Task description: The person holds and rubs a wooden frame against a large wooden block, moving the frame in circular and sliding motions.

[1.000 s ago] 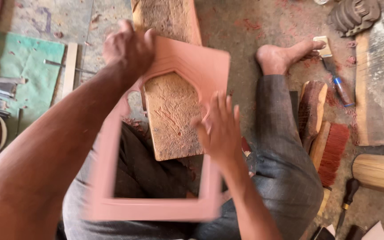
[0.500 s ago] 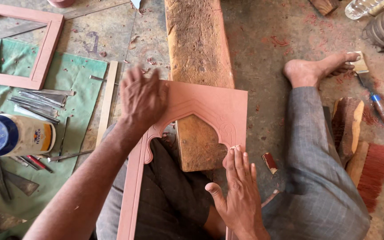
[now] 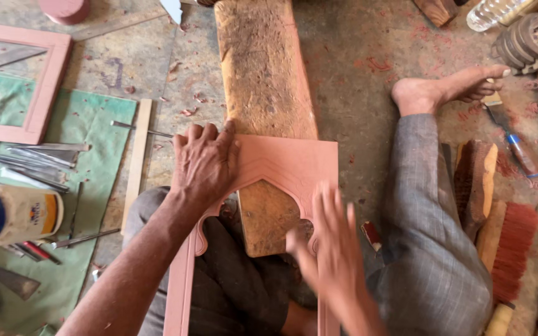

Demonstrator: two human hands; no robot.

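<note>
A reddish-pink wooden frame (image 3: pixel 294 165) with a carved arch opening lies across my lap and over a long rough wooden block (image 3: pixel 263 74). My left hand (image 3: pixel 205 163) presses flat on the frame's upper left corner, fingers curled over its top edge. My right hand (image 3: pixel 333 246) is blurred, fingers spread, over the frame's right side rail near the arch cusp. Neither hand grips a tool.
Left: a green mat (image 3: pixel 63 186) with metal chisels (image 3: pixel 32 163), a white container with a blue lid (image 3: pixel 10 214), a second pink frame (image 3: pixel 45 87). Right: my bare foot (image 3: pixel 449 90), a red-bristled brush (image 3: pixel 515 249), a screwdriver (image 3: pixel 515 146), a carved wooden piece (image 3: pixel 530 40).
The frame has come down from a raised, tilted position and now lies on the wooden block. My left hand stays on its upper left corner; my right hand slid along the right rail.
</note>
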